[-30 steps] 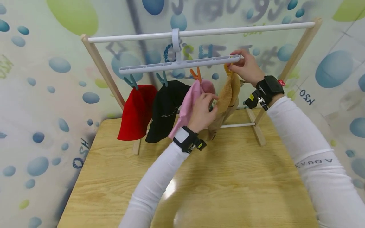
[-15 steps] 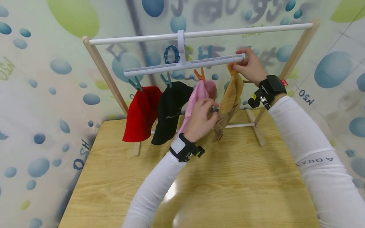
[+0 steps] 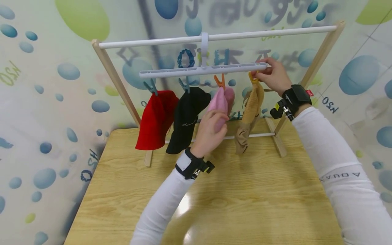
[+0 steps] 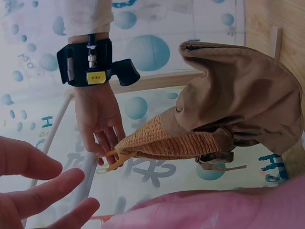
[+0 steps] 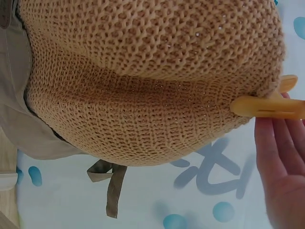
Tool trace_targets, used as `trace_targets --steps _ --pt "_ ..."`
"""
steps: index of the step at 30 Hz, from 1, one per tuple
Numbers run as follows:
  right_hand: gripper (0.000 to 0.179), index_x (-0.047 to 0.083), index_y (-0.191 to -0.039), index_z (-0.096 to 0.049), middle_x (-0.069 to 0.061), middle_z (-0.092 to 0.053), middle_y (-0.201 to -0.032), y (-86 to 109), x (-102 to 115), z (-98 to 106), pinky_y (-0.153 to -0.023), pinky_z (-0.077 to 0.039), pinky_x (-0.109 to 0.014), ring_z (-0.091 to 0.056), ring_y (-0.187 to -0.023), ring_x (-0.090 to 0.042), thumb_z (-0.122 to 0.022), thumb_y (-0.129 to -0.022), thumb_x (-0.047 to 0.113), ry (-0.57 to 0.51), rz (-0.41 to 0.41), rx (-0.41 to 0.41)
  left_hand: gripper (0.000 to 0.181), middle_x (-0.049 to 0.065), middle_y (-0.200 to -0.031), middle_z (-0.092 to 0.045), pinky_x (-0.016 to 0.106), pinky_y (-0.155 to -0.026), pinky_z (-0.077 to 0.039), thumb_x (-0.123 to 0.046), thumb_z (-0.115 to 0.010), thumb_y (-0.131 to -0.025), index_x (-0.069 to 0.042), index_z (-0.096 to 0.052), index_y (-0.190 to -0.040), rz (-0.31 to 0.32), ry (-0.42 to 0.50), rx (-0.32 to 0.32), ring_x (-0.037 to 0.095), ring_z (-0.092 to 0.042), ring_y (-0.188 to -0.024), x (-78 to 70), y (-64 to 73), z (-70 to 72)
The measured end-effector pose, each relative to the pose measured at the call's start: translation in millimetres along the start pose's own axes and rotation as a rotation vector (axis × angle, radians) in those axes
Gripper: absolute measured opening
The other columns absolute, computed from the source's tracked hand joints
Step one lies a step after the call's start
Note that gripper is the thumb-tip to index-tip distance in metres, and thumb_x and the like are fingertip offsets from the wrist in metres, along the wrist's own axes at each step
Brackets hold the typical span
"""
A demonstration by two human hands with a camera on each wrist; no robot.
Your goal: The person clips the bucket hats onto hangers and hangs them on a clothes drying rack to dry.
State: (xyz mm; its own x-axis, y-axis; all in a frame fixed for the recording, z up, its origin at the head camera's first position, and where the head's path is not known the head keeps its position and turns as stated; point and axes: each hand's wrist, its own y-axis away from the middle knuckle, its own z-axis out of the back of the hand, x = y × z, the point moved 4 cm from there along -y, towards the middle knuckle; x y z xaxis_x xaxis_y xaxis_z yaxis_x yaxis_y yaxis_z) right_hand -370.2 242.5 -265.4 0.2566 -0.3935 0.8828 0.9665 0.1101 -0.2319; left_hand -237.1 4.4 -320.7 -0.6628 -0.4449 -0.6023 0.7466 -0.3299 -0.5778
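My right hand (image 3: 275, 76) is at the right end of a white hanger (image 3: 183, 72), its fingers and thumb around a yellow clothespin (image 5: 269, 108). That clothespin bites the crown of a tan knit hat with a brown brim (image 3: 252, 102), hanging down. In front of a pink hat (image 3: 218, 97), my left hand (image 3: 209, 131) has loosely bent fingers. The left wrist view shows those fingers (image 4: 45, 186) spread apart, nothing between them. An orange clothespin (image 3: 219, 81) holds the pink hat. Farther left, a black hat (image 3: 186, 119) and a red hat (image 3: 156, 119) hang from blue-green clothespins.
The hanger hooks over the white rail (image 3: 260, 34) of a rack with wooden legs (image 3: 321, 56). A lower white bar (image 3: 263, 135) crosses behind the hats. Below lies a wooden table (image 3: 245, 204); a patterned wall (image 3: 39, 102) stands behind.
The hanger and its hats have shifted right along the rail, together with my right hand. My left hand has moved left and down, away from the tan hat, which now hangs free of it.
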Motion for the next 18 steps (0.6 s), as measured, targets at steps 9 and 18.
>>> trace_targets --steps 9,18 --pt "0.05 0.002 -0.141 -0.035 -0.017 -0.056 -0.127 13.0 -2 1 -0.097 -0.041 -0.033 -0.056 -0.108 -0.015 -0.055 -0.097 0.014 0.01 -0.039 -0.021 0.02 0.019 -0.117 -0.06 0.048 -0.099 -0.035 -0.004 -0.056 -0.086 0.002 -0.066 -0.102 0.009 0.022 -0.05 0.036 -0.048 -0.113 10.3 13.3 24.7" --pt "0.054 -0.004 -0.142 -0.033 -0.028 -0.042 -0.136 52.8 -23 -1 -0.096 -0.037 -0.048 -0.043 -0.123 -0.042 -0.049 -0.1 0.026 0.157 -0.117 -0.056 0.019 0.019 -0.118 -0.057 0.046 -0.094 -0.039 0.001 -0.058 -0.087 0.003 -0.063 -0.105 0.073 -0.118 -0.189 0.034 -0.049 -0.109 31.9 31.1 60.1"
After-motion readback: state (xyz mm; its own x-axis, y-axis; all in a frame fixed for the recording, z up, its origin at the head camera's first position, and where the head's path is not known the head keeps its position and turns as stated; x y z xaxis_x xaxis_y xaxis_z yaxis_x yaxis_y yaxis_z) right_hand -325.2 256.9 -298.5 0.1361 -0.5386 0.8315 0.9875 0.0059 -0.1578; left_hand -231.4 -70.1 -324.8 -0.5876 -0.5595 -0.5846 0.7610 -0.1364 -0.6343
